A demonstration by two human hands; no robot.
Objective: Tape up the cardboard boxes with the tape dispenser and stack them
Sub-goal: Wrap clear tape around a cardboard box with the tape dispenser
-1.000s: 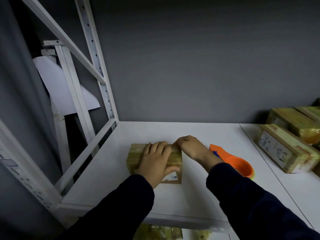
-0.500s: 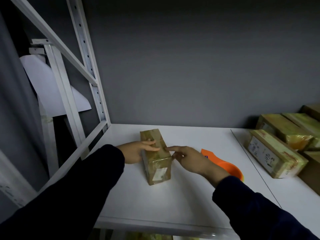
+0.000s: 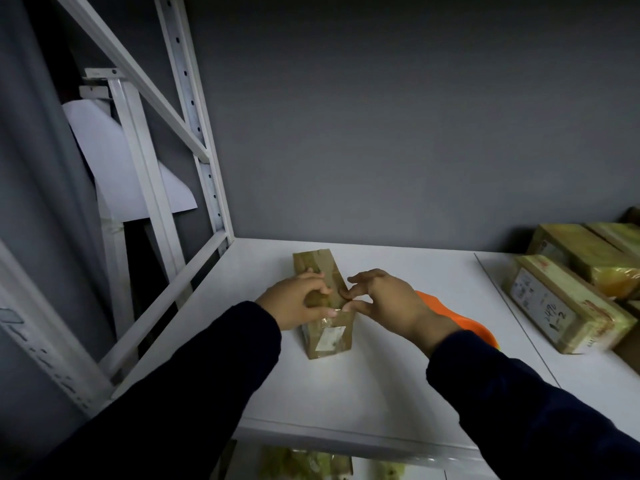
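Cardboard box [image 3: 325,336] lies on the white shelf [image 3: 346,393], its labelled short end nearest. The left hand [image 3: 298,303] curls over its left side, I think to keep it steady. The right hand [image 3: 384,303] pinches the upper right edge, probably to press down tape. The orange tape dispenser [image 3: 460,320] lies just behind that hand, within reach. The taped boxes [image 3: 568,306] wait at the far right.

Before me a small brown box [image 3: 329,337], glossy with tape, lies pointing away. The orange tape dispenser [image 3: 464,322] lies just right of it, with taped boxes [image 3: 568,306] piled farther right.
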